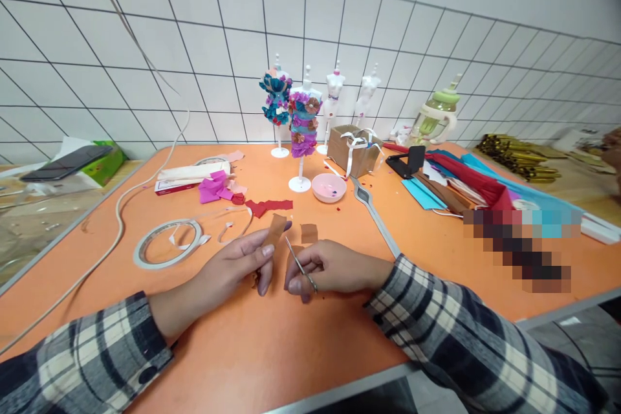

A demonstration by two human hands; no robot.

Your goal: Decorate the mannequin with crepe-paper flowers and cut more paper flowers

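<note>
Two hands with brown crinkled strip and pointed metal tool above an orange tabletop

The left hand point(247, 262) pinches a brown crinkled strip point(276, 228) between thumb and fingers, its flat, matte end standing up above the grip. The right hand point(332, 265) is closed around a slender metal tool point(301, 264), smooth and shiny, whose narrow point slants up toward the strip; the fingers partly hide its lower end, so its exact type cannot be told. Both hands are near the middle of the smooth orange tabletop point(233, 352), in cuffs of checked cloth. Just beyond the right hand lies a flat brown square point(309, 233) with a similar wrinkled surface. Farther back, a ragged red strip point(274, 206) lies beside a crumpled magenta sheet point(214, 187). To the left rests a broad, pale tape ring point(155, 264), circular and hollow. Behind the hands, a shallow, round pink bowl point(328, 198) sits near a small white-based dress form point(304, 123), its torso covered in ruffled purple and blue material with brown rosettes. A boxy brown cardboard carton point(339, 149), dressed with loose white ribbon point(359, 141), stands to the right of this form
</note>
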